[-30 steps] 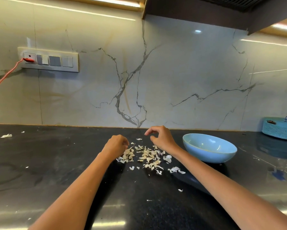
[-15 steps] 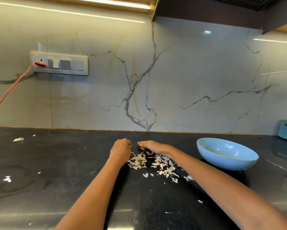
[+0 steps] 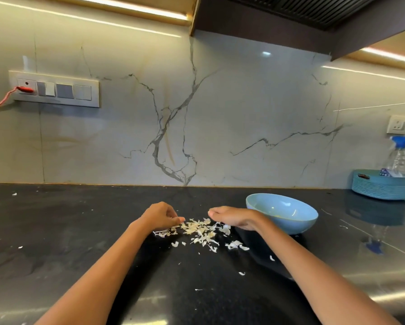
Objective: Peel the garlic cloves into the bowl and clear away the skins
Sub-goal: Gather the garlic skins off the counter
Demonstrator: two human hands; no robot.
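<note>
Nearest me a few stray flakes lie on the dark counter, and beyond them the skins sit in a loose heap stretched left to right between my hands. My left hand is curled, fingertips pinched at the heap's left end, though whether they clamp a flake I cannot tell; my right hand lies flat, fingers straight and together, its edge against the right end. The bowl stands just behind that wrist, so I judge the sweep should run leftward.

Both forearms reach in from the lower frame toward its centre, the left hand loosely curled, the right hand flat with fingers straight.
</note>
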